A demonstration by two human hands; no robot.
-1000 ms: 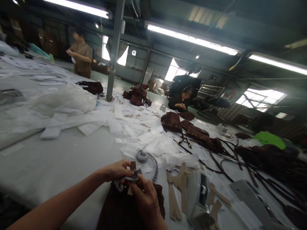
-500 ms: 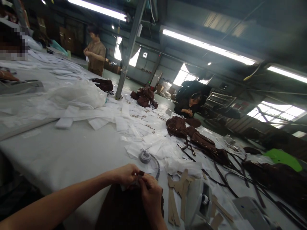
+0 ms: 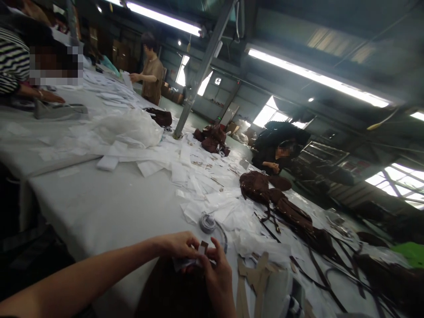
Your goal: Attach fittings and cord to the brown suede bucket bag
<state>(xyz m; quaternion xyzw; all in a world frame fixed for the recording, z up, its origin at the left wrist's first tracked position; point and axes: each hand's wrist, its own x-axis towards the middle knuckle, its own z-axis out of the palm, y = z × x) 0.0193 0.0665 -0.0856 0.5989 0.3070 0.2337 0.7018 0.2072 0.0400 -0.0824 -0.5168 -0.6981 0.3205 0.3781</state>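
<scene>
My left hand (image 3: 180, 245) pinches a small brown and white piece (image 3: 202, 248) at the bottom centre. On its other side is my right hand (image 3: 217, 265), thumb against the piece and index finger raised. Below both hands hangs dark brown material (image 3: 172, 291), its upper edge near my fingers. Just beyond them, a grey roll of tape (image 3: 207, 223) lies on the white table (image 3: 99, 203).
Tan strips (image 3: 261, 276) and a grey tape dispenser (image 3: 294, 296) lie at the right. Farther off are white paper scraps (image 3: 218, 205), brown bags (image 3: 255, 185) and a metal post (image 3: 203, 70). Three people are around the table, one at left in striped sleeves.
The view has swung left, so the scene sits farther right. My right index finger has lifted, and more of the small piece's white face shows. The person in striped sleeves has come into view.
</scene>
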